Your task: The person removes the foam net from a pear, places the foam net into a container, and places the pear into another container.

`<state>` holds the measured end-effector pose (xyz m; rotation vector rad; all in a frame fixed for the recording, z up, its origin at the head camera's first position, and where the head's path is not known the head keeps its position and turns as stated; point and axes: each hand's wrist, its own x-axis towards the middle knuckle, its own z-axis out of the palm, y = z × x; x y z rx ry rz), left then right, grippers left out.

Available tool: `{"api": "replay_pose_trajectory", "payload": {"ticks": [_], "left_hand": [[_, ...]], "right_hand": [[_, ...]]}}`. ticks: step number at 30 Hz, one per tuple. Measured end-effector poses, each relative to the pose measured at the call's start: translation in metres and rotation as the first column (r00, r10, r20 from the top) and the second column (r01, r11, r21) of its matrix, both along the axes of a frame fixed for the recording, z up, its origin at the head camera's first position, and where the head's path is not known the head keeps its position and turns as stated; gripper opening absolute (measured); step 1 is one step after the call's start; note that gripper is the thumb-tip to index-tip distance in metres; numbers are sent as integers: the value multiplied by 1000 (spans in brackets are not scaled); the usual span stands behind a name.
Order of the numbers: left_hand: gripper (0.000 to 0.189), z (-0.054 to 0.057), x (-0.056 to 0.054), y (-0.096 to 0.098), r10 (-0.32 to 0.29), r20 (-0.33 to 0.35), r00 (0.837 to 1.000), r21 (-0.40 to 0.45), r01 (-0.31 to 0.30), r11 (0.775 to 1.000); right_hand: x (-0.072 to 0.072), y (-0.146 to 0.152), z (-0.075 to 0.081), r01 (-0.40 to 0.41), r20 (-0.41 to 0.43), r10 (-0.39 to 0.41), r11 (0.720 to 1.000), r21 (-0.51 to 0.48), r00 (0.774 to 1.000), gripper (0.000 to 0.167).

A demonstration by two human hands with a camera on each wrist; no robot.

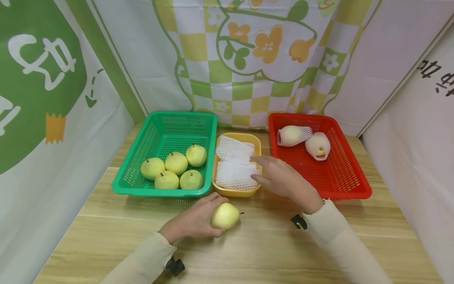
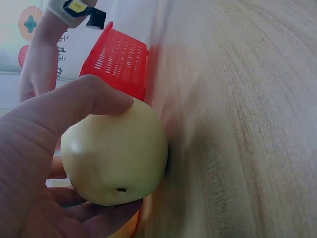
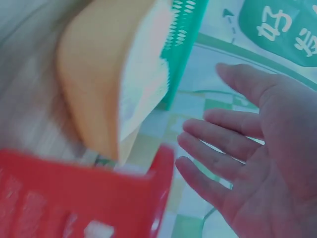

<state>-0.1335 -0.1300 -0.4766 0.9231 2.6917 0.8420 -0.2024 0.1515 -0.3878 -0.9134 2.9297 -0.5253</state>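
My left hand (image 1: 200, 219) grips a yellow-green pear (image 1: 226, 216) low over the wood table in front of the baskets, its stem pointing right in the head view. In the left wrist view the thumb lies across the top of the pear (image 2: 116, 153) and the fingers curl beneath it. My right hand (image 1: 280, 175) reaches over the right rim of the small yellow basket (image 1: 237, 193), thumb and fingers apart and holding nothing. White foam net sleeves (image 1: 235, 175) lie in that basket, in two stacks, just left of the right fingertips. The right wrist view shows the right palm (image 3: 267, 173) bare.
At left stands a green basket (image 1: 122, 189) with several bare pears (image 1: 176, 163). A red basket (image 1: 351, 193) at right contains two pears in foam nets (image 1: 293, 135). Behind the baskets hangs a checkered curtain (image 1: 227, 79); white panels close both sides of the table (image 1: 117, 236).
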Motion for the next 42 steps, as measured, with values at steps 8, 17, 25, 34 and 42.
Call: {"api": "replay_pose_trajectory", "payload": {"ticks": [8,17,25,34,42], "left_hand": [[72,0,2,1,-3,4,1000,13,2,1000],[77,0,3,5,-12,2,1000,30,12,999],[75,18,10,6,-44,-55,998,29,45,999],[75,80,9,-17,-24,-153,988,95,39,995],[70,123,-28,-65,99,-253,962,83,-81,993]], "right_hand": [[14,38,-19,16,-47,-14,1000,25,999,79],[14,48,-46,-37,-75,46,993,111,996,94],[16,48,-56,-9,-154,35,986,165,987,96],[17,50,-56,-11,-170,39,987,163,985,95],[17,48,-56,-15,-163,40,988,157,986,96]]}}
